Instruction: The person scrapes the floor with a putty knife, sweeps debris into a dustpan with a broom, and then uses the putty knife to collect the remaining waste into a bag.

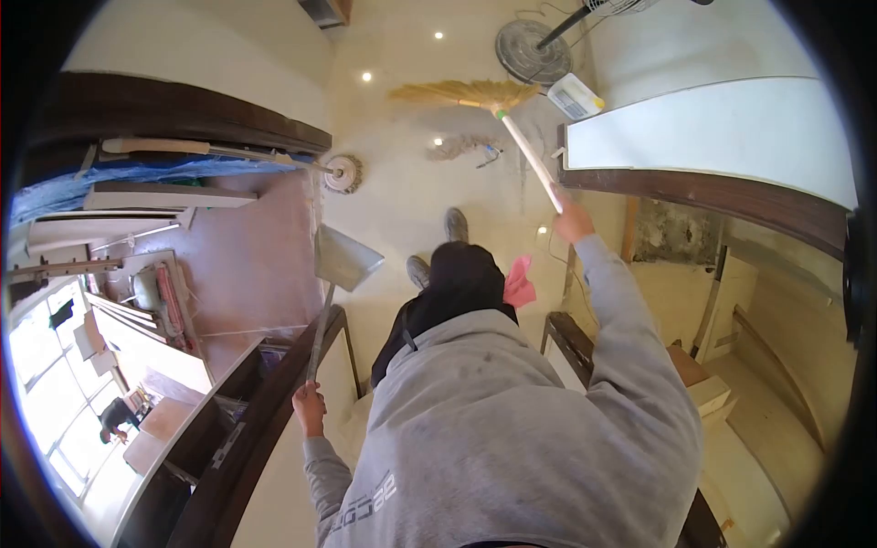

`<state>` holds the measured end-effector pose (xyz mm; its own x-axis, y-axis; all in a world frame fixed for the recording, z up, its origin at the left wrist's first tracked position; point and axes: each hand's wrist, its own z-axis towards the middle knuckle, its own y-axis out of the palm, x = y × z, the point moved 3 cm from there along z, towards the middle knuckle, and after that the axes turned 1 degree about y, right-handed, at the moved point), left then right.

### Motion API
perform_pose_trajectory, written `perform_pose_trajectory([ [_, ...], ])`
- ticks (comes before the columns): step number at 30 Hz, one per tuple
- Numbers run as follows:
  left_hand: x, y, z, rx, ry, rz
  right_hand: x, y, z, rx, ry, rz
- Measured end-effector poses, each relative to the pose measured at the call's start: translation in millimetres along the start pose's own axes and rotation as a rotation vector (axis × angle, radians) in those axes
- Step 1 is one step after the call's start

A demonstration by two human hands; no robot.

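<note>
My right hand [574,220] is closed around the pale handle of a broom [532,153]. Its straw bristles fan out sideways over the glossy floor. Just on the near side of the bristles lies a small pile of dust and debris [464,146] with a bluish scrap at its right end. Lower left, my left hand [309,407] grips the long thin handle of a dustpan [348,258]. The grey pan hangs left of my shoes, apart from the broom and the pile. A pink cloth [519,282] hangs at my right hip.
A standing fan's round base [534,52] and a white container [575,97] stand beyond the broom on the right. A round brush [343,173] on a pole juts from the left doorway. Dark-framed partitions flank me. Another person [119,418] is far left by a window.
</note>
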<state>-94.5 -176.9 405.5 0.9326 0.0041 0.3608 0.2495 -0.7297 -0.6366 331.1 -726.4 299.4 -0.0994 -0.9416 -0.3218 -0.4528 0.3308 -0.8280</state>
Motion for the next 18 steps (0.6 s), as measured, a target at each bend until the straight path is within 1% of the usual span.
perform_pose_trajectory([
  [2, -0.5, -3.4, -9.4, 0.024, -0.022, 0.035, 14.2, 29.5, 66.6, -0.07, 0.054, -0.015],
  [4, 5.4, -2.9, -19.4, 0.048, -0.051, 0.083, 21.7, 63.9, 131.3, -0.068, 0.068, 0.107],
  [5, 11.7, -2.8, -28.6, 0.039, -0.092, 0.093, 18.0, 73.2, 157.6, -0.182, 0.183, 0.225],
  [6, 15.4, -5.6, -38.9, 0.031, -0.137, 0.111, 12.6, 87.2, 172.1, -0.304, 0.305, 0.342],
  [8, 20.1, -14.0, -46.5, 0.041, -0.174, 0.134, 5.5, 122.6, 181.3, -0.352, 0.363, 0.403],
  [9, 23.9, -16.8, -50.3, 0.043, -0.209, 0.122, 1.8, 135.0, 180.7, -0.379, 0.403, 0.44],
  [11, 35.9, -20.0, -56.4, 0.02, -0.219, 0.144, 2.7, 138.4, 140.9, -0.387, 0.399, 0.429],
  [13, 31.9, -16.6, -60.0, 0.012, -0.274, 0.167, 11.0, 140.4, 107.2, -0.368, 0.335, 0.528],
  [15, 23.7, -7.5, -59.3, -0.007, -0.313, 0.126, 61.6, 177.8, 93.0, -0.336, 0.206, 0.631],
  [16, 19.0, -3.8, -58.5, -0.02, -0.341, 0.1, 51.7, 139.8, 67.2, -0.421, 0.279, 0.691],
  [17, 14.9, 2.5, -56.7, -0.028, -0.339, 0.097, 31.1, 81.3, 39.5, -0.501, 0.353, 0.753],
  [18, 10.3, 8.9, -55.4, -0.03, -0.35, 0.049, 29.5, 51.3, 25.6, -0.508, 0.362, 0.677],
])
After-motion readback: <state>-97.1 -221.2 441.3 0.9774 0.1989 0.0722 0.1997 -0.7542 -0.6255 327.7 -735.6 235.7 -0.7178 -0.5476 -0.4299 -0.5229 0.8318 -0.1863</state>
